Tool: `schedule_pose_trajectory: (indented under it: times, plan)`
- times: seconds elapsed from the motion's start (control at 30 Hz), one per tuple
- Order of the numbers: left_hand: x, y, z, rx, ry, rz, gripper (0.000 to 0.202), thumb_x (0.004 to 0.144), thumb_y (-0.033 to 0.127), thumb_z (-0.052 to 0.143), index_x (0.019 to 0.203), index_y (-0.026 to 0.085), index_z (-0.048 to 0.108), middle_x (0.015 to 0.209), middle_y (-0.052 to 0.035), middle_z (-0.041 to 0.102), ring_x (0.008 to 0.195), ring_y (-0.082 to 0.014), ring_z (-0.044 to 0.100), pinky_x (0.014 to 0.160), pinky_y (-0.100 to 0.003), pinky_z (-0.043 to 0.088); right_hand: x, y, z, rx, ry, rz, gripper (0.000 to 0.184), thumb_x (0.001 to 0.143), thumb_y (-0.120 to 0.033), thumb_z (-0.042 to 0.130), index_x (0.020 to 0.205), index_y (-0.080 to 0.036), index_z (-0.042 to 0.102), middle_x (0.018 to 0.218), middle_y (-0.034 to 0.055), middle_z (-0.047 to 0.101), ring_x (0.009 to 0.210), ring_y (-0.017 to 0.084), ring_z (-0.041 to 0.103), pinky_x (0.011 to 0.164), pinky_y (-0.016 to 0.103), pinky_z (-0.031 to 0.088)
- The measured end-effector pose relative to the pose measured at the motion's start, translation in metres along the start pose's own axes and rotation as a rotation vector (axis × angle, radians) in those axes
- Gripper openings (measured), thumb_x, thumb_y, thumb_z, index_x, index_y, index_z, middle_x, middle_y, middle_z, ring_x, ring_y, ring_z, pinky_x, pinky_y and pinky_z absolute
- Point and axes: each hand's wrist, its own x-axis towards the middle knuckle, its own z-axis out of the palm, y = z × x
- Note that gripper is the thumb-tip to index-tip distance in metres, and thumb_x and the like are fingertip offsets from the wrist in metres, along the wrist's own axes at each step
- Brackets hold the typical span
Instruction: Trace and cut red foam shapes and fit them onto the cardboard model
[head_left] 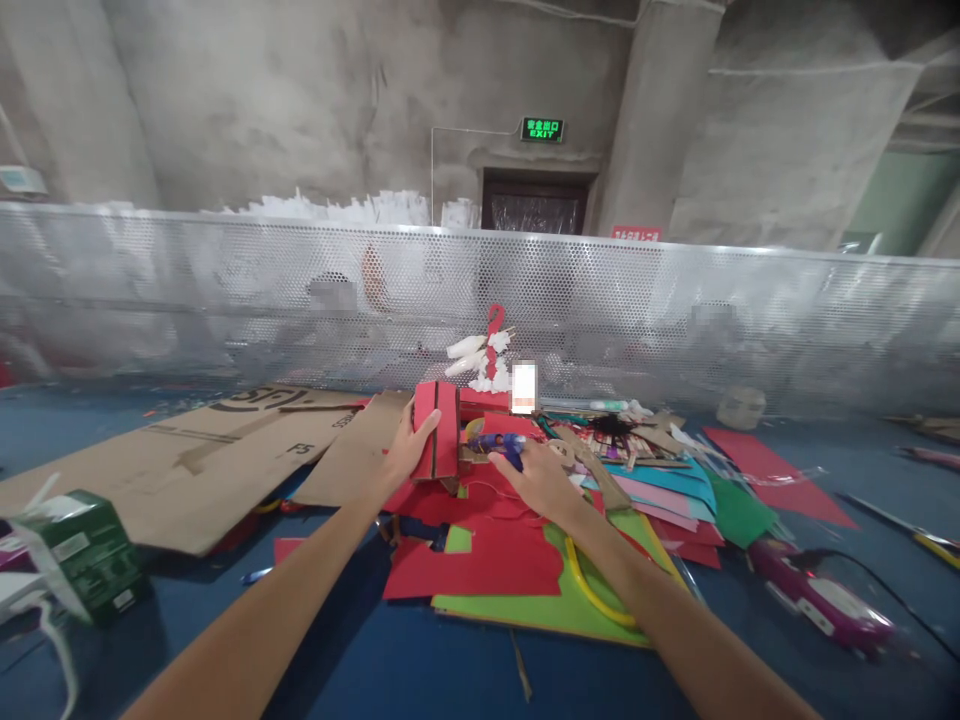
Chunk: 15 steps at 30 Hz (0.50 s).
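My left hand [407, 442] is closed around the side of a red cardboard box [446, 432] with dark seams, held upright. My right hand [541, 480] grips a blue glue gun [501, 443], its nozzle pointing left at the box's right side. Whether the nozzle touches the box I cannot tell. Beneath both hands lie cut red paper sheets [495, 562] on a lime-green board [517, 613]. A yellow hoop-like strip [589, 590] curves beside my right forearm.
Large brown cardboard sheets [225, 455] spread leftward, behind a green box [86, 550]. Coloured papers [667, 490] pile up at right, near a purple power strip [825, 597] and scissors [900, 525]. A phone [524, 388] and white flowers [469, 352] stand before the perforated metal panel [300, 300].
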Motion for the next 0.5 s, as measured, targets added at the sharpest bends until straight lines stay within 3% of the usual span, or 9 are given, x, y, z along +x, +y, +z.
schedule_pose_trajectory:
  times: [0.17, 0.4, 0.5]
  plan:
    - [0.003, -0.005, 0.001, -0.018, 0.002, 0.016, 0.06, 0.09, 0.056, 0.057, 0.14, 0.023, 0.048, 0.146, -0.0123, 0.054, 0.135, -0.0262, 0.051, 0.115, -0.042, 0.037, -0.005, 0.008, -0.015, -0.062, 0.008, 0.016, 0.038, 0.101, -0.046, 0.049, 0.102, -0.015, 0.07, 0.098, 0.0119, 0.074, 0.093, 0.026, 0.068, 0.084, 0.032, 0.045]
    - [0.008, -0.018, 0.003, -0.028, 0.015, 0.037, 0.065, 0.089, 0.058, 0.059, 0.143, 0.024, 0.046, 0.149, -0.0116, 0.051, 0.134, -0.027, 0.051, 0.114, -0.043, 0.038, -0.024, 0.055, -0.037, -0.071, 0.049, 0.088, 0.037, 0.099, -0.047, 0.049, 0.103, -0.017, 0.071, 0.103, 0.0107, 0.073, 0.097, 0.025, 0.066, 0.085, 0.031, 0.045]
    - [0.005, -0.012, 0.002, -0.014, 0.005, 0.046, 0.064, 0.089, 0.058, 0.058, 0.142, 0.024, 0.047, 0.145, -0.0121, 0.055, 0.131, -0.0276, 0.054, 0.115, -0.045, 0.036, -0.022, 0.052, -0.037, -0.083, 0.028, 0.107, 0.039, 0.099, -0.048, 0.047, 0.101, -0.017, 0.071, 0.101, 0.0104, 0.073, 0.095, 0.024, 0.066, 0.083, 0.03, 0.045]
